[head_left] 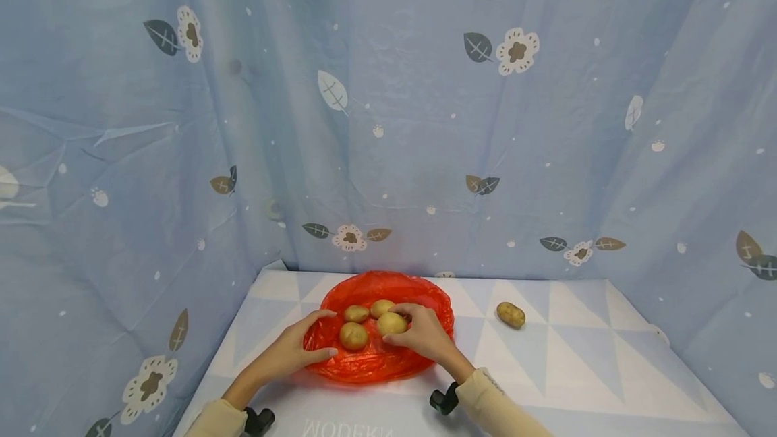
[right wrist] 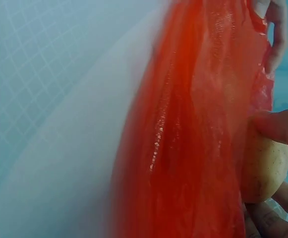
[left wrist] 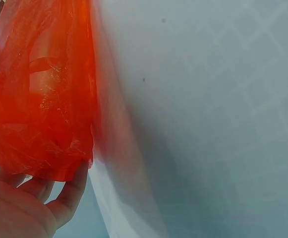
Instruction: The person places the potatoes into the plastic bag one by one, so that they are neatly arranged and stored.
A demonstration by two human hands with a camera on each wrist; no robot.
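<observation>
A red plastic bag [head_left: 370,373], its mouth spread wide, lies on the table with several potatoes inside. My right hand [head_left: 421,336] reaches over the bag's right side and grips a yellowish potato [head_left: 391,324] between thumb and fingers. The right wrist view shows that potato [right wrist: 265,166] just past the red plastic. My left hand [head_left: 297,346] is at the bag's left rim, thumb and fingers spread apart. In the left wrist view, its fingers [left wrist: 69,198] touch the bag's edge. Beside the held potato lie a rounder potato [head_left: 353,336] and a smaller potato [head_left: 355,313].
One more potato [head_left: 511,315] lies on the table to the right of the bag. The table [head_left: 583,369] has a triangle-patterned cover. Blue printed curtains [head_left: 425,140] hang behind it and at both sides.
</observation>
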